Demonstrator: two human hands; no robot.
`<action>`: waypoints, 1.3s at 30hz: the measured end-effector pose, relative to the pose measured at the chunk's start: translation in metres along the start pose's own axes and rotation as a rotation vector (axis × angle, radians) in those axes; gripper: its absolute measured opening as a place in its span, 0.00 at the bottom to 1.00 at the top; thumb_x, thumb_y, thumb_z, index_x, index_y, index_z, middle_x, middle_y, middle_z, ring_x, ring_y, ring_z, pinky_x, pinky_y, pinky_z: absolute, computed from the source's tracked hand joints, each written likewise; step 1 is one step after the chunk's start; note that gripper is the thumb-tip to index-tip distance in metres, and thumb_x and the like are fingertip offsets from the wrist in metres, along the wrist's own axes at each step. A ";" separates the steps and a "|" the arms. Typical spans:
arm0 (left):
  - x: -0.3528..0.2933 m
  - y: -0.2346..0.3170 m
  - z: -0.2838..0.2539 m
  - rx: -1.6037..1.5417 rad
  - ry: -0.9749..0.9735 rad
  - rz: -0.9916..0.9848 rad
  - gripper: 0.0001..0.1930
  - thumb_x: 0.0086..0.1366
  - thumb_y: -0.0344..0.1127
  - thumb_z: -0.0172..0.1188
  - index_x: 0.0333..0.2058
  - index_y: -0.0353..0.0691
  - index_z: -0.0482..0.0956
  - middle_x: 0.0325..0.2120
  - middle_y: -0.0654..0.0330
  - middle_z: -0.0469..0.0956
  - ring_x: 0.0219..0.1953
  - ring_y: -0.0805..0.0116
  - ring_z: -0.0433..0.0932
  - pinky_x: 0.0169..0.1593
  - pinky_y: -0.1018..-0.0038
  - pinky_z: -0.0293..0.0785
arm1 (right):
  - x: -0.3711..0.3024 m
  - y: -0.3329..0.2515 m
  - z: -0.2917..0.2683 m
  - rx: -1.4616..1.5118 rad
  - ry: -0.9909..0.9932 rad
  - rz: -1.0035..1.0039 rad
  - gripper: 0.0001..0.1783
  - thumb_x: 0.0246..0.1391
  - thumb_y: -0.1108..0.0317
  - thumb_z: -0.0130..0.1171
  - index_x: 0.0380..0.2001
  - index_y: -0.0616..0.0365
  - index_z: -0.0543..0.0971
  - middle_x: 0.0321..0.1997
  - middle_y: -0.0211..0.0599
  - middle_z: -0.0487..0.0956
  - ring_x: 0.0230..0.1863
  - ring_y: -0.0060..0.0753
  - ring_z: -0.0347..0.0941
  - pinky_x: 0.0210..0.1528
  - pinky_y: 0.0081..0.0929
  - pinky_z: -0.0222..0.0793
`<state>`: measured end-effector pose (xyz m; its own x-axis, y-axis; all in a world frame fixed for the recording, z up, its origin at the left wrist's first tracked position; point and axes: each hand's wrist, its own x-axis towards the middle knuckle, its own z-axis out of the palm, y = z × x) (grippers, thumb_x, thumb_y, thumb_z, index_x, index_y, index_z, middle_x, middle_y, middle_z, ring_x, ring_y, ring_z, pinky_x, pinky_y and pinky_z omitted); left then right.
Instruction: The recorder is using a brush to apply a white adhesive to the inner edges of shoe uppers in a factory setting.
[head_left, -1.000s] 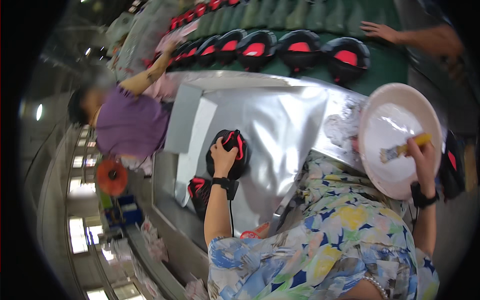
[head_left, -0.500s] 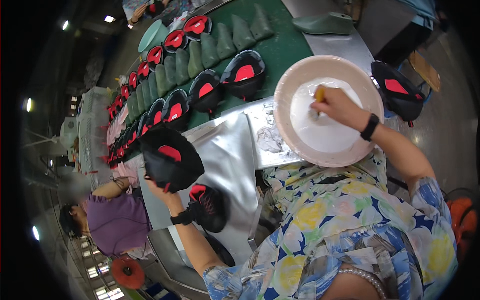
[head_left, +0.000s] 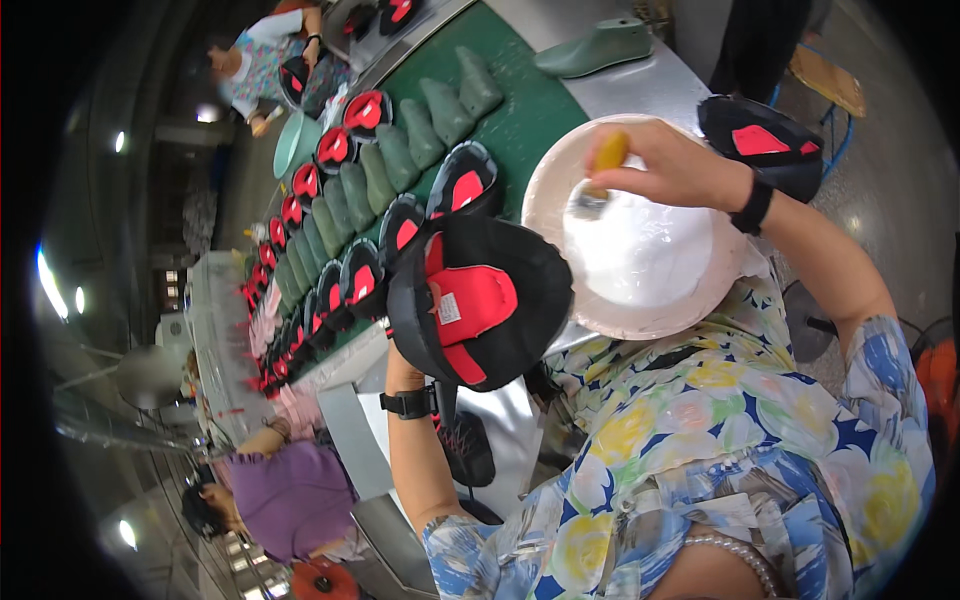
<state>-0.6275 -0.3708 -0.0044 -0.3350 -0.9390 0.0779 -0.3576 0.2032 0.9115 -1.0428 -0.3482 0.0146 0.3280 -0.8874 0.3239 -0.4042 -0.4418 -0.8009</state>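
Note:
A black shoe upper (head_left: pixel 545 285) with a red lining is held up by my left hand (head_left: pixel 402 372). Its open side faces me, and it hides most of my fingers. My right hand (head_left: pixel 672 165) is closed round the yellow handle of a brush (head_left: pixel 611 150). The brush's pale bristles point down over a wide pinkish basin (head_left: pixel 541 200) of white liquid. Between the bristles and the upper's right edge there is a small gap. Below my left wrist, a finished-looking black shoe (head_left: pixel 466 450) rests on the metal surface.
Rows of black uppers (head_left: pixel 362 275) and green shoe lasts (head_left: pixel 396 155) line the green belt (head_left: pixel 530 110). Another upper (head_left: pixel 762 145) sits right of the basin, and a single last (head_left: pixel 597 48) lies beyond it. Co-workers (head_left: pixel 290 490) are at the left and far end.
My left hand has brought the upper rightward, turning its red inside toward me, up to the basin's left edge. My right hand has lifted the brush out of the liquid.

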 end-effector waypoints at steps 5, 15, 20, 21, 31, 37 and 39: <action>0.022 0.064 0.054 -0.273 -0.036 -0.090 0.23 0.72 0.38 0.58 0.62 0.37 0.69 0.55 0.57 0.76 0.52 0.66 0.79 0.56 0.67 0.78 | 0.018 -0.010 -0.001 0.079 0.147 -0.201 0.16 0.56 0.61 0.66 0.35 0.62 0.75 0.26 0.43 0.79 0.27 0.43 0.76 0.32 0.33 0.69; 0.022 0.016 0.095 -0.277 0.434 0.069 0.25 0.75 0.49 0.51 0.58 0.34 0.70 0.52 0.53 0.78 0.48 0.65 0.81 0.51 0.67 0.79 | -0.004 -0.010 0.026 0.133 0.452 0.307 0.21 0.54 0.56 0.67 0.28 0.68 0.77 0.22 0.44 0.80 0.22 0.34 0.77 0.27 0.30 0.69; 0.025 0.012 0.104 -0.299 0.528 0.094 0.25 0.73 0.47 0.53 0.59 0.33 0.69 0.54 0.51 0.76 0.54 0.61 0.77 0.55 0.64 0.76 | -0.012 -0.014 0.047 0.271 0.520 0.334 0.22 0.54 0.55 0.67 0.27 0.69 0.77 0.21 0.42 0.80 0.22 0.30 0.77 0.26 0.28 0.70; 0.026 0.007 0.103 -0.298 0.536 0.154 0.26 0.73 0.47 0.54 0.59 0.33 0.69 0.55 0.51 0.76 0.55 0.61 0.77 0.56 0.64 0.75 | -0.013 -0.018 0.051 0.303 0.502 0.395 0.22 0.54 0.56 0.66 0.27 0.69 0.77 0.21 0.42 0.80 0.22 0.30 0.78 0.26 0.28 0.70; 0.030 0.013 0.098 0.189 0.657 0.590 0.35 0.60 0.41 0.66 0.62 0.33 0.65 0.58 0.49 0.71 0.60 0.57 0.71 0.65 0.63 0.65 | -0.032 -0.037 0.055 0.538 0.360 0.413 0.20 0.54 0.58 0.69 0.32 0.68 0.77 0.25 0.39 0.82 0.23 0.24 0.77 0.26 0.23 0.72; 0.007 -0.026 0.025 0.744 0.098 0.377 0.25 0.58 0.34 0.69 0.54 0.37 0.77 0.54 0.55 0.75 0.56 0.61 0.74 0.60 0.66 0.69 | -0.024 -0.035 0.025 0.306 0.386 -0.077 0.11 0.56 0.66 0.69 0.39 0.58 0.79 0.33 0.35 0.83 0.34 0.28 0.80 0.38 0.24 0.73; 0.015 -0.003 0.039 0.090 -0.255 -0.101 0.13 0.60 0.34 0.70 0.42 0.36 0.86 0.48 0.59 0.79 0.51 0.66 0.77 0.57 0.68 0.72 | -0.021 -0.033 0.027 0.262 0.364 -0.225 0.11 0.55 0.66 0.69 0.39 0.57 0.79 0.35 0.35 0.83 0.36 0.31 0.80 0.41 0.26 0.74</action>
<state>-0.6659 -0.3745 -0.0218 -0.4985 -0.8577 -0.1257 -0.4720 0.1469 0.8693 -1.0137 -0.3115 0.0206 0.0447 -0.7829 0.6206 -0.1146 -0.6211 -0.7753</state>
